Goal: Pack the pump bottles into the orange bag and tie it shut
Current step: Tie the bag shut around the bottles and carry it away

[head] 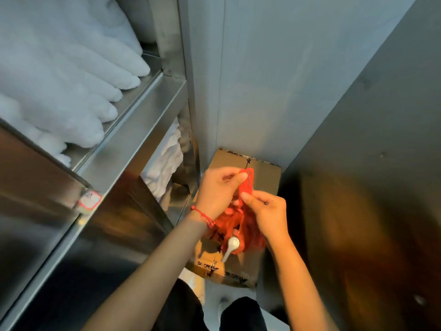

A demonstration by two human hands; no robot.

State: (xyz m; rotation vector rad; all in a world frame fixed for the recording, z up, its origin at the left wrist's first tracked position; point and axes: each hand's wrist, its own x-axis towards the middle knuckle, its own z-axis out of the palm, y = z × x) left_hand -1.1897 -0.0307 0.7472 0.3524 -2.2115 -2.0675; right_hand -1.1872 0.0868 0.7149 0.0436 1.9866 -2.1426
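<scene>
The orange bag [248, 231] sits bunched on a closed cardboard box [265, 177] on the floor. A white pump head [231, 246] of a bottle pokes out of the bag toward me; the bottle bodies are hidden inside. My left hand [218, 189] pinches one orange handle loop [247, 181] and holds it up above the bag. My right hand [266, 213] grips the handle strip just below it, thumb and fingers closed on the plastic. A red cord bracelet circles my left wrist.
A steel shelving unit [133, 120] stands on the left, stacked with folded white towels [59, 75]. More white linen [167, 163] fills the lower shelf. A pale wall is behind the box and a dark metal panel [370, 163] closes in the right side. My legs stand below.
</scene>
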